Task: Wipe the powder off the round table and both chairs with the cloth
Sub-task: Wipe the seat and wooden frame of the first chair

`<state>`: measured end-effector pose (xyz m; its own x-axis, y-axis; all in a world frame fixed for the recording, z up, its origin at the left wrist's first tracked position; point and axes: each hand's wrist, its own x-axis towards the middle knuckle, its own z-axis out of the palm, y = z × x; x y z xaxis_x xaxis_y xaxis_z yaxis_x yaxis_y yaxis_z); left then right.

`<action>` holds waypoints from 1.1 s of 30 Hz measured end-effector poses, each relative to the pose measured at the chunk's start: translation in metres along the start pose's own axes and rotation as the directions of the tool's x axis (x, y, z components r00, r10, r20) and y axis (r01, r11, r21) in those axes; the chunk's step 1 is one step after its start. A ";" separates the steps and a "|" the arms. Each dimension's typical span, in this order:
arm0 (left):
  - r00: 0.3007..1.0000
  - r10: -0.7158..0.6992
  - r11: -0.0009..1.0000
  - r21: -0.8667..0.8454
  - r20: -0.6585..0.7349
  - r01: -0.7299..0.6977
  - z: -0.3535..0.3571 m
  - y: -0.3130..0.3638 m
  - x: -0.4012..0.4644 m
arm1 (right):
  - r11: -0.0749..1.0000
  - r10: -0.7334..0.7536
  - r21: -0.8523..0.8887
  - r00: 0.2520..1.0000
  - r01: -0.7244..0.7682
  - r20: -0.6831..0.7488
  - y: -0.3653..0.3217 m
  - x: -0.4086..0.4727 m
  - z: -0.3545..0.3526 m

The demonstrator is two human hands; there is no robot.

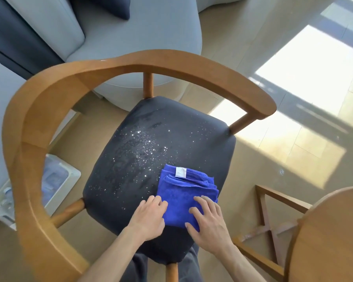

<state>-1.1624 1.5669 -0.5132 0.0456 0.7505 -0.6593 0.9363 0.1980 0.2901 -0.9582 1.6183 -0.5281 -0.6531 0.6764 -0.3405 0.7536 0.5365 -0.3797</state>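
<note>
On the chair seat (pixel 151 159): blue cloth (pixel 183 192), folded
Left grip (pixel 149 216): fingers flat, touching cloth edge
Right grip (pixel 208 218): fingers spread, pressing cloth
Powder (pixel 143 147): white specks mid-seat

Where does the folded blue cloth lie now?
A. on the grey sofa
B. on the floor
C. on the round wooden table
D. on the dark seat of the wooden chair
D: the folded blue cloth lies on the dark seat of the wooden chair, both hands touching it, beside the white powder.
</note>
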 end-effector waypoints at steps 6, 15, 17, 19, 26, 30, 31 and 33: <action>0.943 -0.162 0.955 -0.287 -0.292 0.075 -0.023 -0.013 0.008 | 0.983 -0.065 -0.157 0.985 0.090 0.159 -0.012 0.043 0.016; 0.835 -0.334 0.904 -0.400 -0.437 0.152 -0.061 -0.041 0.025 | 0.980 -0.061 -0.181 0.989 0.085 0.135 -0.012 0.059 0.052; 0.823 -0.370 0.890 -0.418 -0.431 0.181 -0.067 -0.052 0.026 | 0.981 -0.073 -0.175 0.994 0.086 0.082 -0.012 0.059 0.058; 0.814 -0.401 0.880 -0.424 -0.421 0.214 -0.072 -0.064 0.026 | 0.980 -0.079 -0.181 0.997 0.082 0.027 -0.013 0.059 0.063; 0.733 -0.478 0.833 -0.515 -0.484 0.202 -0.093 -0.099 0.021 | 0.977 -0.068 -0.209 0.994 0.050 -0.081 -0.017 0.063 0.073; 0.711 -0.490 0.832 -0.515 -0.505 0.207 -0.101 -0.107 0.019 | 0.972 -0.078 -0.230 0.992 0.054 -0.099 -0.020 0.066 0.076; 0.708 -0.493 0.831 -0.516 -0.505 0.210 -0.102 -0.110 0.019 | 0.970 -0.084 -0.237 0.991 0.059 -0.100 -0.019 0.066 0.077; 0.704 -0.504 0.824 -0.522 -0.500 0.219 -0.104 -0.113 0.017 | 0.967 -0.095 -0.248 0.990 0.066 -0.109 -0.018 0.066 0.078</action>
<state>-1.3034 1.6226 -0.4854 -0.6138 0.7441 -0.2638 0.6000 0.6569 0.4566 -1.0206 1.6135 -0.6111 -0.7098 0.6732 -0.2073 0.7039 0.6881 -0.1760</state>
